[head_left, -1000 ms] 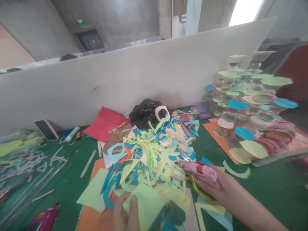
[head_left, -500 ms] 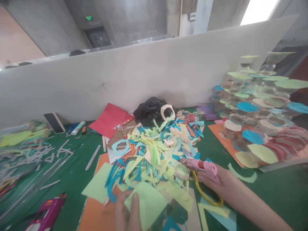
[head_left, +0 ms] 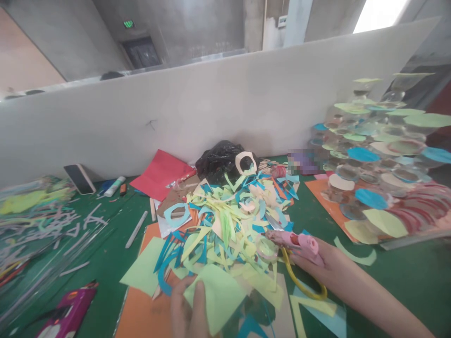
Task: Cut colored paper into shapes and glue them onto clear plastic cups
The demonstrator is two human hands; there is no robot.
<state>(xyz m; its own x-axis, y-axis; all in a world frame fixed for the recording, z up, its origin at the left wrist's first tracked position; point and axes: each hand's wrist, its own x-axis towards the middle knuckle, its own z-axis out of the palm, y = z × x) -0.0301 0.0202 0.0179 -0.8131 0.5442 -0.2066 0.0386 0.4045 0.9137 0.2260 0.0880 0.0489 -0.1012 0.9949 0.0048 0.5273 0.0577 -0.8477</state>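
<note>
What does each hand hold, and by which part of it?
Left hand: green paper, near its left edge. Right hand: scissors, by the yellow handle.

Sheet [head_left: 220, 296]: matt ppr; scissor blades [head_left: 274, 222]: mtl; bag [head_left: 215, 162]: glossy plast.

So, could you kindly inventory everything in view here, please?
held paper: one, green, bottom centre
scissors: one, yellow-handled, centre right
scraps: many, multicoloured, centre
loose sheet: one, green, left of scraps
bag: one, black, behind scraps
red sheet: one, red, back
orange sheets: two, orange, bottom and right
paper-topped stack: one, multicoloured, right
slab: one, dark, back left
box: one, purple, lower left
strips: many, pale, left
board: one, white, back
table: one, green, beneath
left fingers: at least two, on held paper
right fingers: count unclear, at scissors
</note>
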